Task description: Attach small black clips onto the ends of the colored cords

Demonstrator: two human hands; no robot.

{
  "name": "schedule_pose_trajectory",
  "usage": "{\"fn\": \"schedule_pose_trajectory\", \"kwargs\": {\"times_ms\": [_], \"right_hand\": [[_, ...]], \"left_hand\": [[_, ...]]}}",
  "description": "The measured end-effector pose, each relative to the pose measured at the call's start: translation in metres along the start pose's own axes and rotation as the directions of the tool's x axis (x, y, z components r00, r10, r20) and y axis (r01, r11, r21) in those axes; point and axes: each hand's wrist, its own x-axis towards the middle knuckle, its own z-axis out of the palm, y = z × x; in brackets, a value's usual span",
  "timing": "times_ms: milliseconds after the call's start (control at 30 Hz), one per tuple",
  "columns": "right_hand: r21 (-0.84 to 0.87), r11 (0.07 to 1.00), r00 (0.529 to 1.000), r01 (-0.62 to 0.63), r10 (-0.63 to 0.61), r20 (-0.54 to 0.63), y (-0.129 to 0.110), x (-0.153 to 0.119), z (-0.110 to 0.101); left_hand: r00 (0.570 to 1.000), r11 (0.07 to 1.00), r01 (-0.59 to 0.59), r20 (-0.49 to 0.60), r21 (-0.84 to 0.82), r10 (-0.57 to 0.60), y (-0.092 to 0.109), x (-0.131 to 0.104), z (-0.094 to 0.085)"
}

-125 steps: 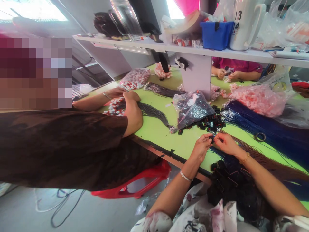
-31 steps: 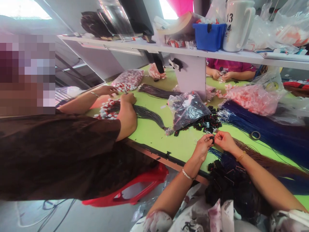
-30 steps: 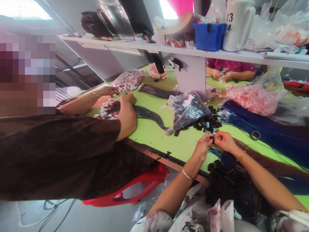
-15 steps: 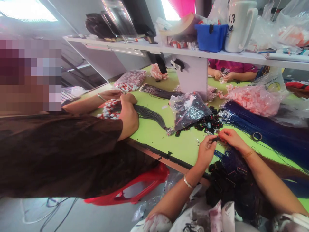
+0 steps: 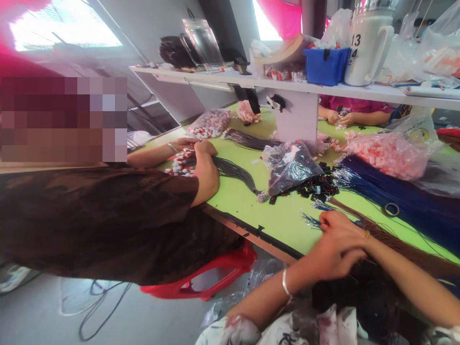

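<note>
the green bench [image 5: 283, 230] takes up the middle here, a co-worker's dark brown sleeve [image 5: 93, 220] stretching in from the left, and a white shelf [image 5: 233, 79] running across above. next down, a long blue wire bundle [image 5: 398, 191] sweeps away to the right, brown wires [image 5: 381, 230] lying just this side of it, and a red stool [image 5: 233, 268] stands below the bench's near edge. a dark mass [image 5: 338, 299] sits under the forearms, too dim to read. the bag of pink pieces [image 5: 391, 153] slumps behind the blue, the clear bag of black parts [image 5: 291, 167] to its left; up on the shelf, a white mug [image 5: 368, 57] beside a blue bin [image 5: 325, 66]. to the hands: the left hand [image 5: 332, 256] crosses low in front of the right hand [image 5: 336, 224], fingertips lost from sight, so apart or clamped, we cannot tell; on the right, fingers curled in, but what that grip holds is hidden. loose black parts [image 5: 319, 187] pile just beyond. smaller again, blue wire ends [image 5: 311, 220] fan out beside the right fingers. a tape roll [image 5: 384, 211] lies at the blue bundle's near side. smallest, a thin gold bracelet [image 5: 367, 235] on the right wrist.
</note>
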Motion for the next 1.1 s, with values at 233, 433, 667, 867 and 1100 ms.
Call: {"fn": "schedule_pose_trajectory", "kwargs": {"times_ms": [233, 433, 667, 867, 1100], "right_hand": [[0.134, 0.987, 0.993, 0.084, -0.072, -0.092, 0.008, -0.006, 0.000], [0.384, 0.922, 0.995, 0.048, -0.008, -0.104, 0.013, -0.002, 0.002], [0.669, 0.744, 0.975, 0.007, 0.143, -0.169, 0.020, 0.005, -0.002], [0.702, 0.703, 0.956, 0.116, 0.113, -0.271, 0.011, 0.008, -0.012], [0.626, 0.775, 0.950, 0.086, 0.126, -0.287, 0.002, 0.001, -0.016]], "left_hand": [[0.758, 0.640, 0.603, -0.591, 0.476, -0.275, -0.099, -0.035, -0.130], [0.823, 0.569, 0.554, -0.504, 0.607, -0.263, -0.121, -0.058, -0.144], [0.852, 0.599, 0.523, -0.386, 0.606, -0.353, -0.106, -0.054, -0.137], [0.777, 0.725, 0.578, -0.524, 0.374, -0.349, -0.097, -0.054, -0.125], [0.717, 0.603, 0.275, -0.259, -0.749, -0.648, -0.083, -0.021, -0.076]]}}
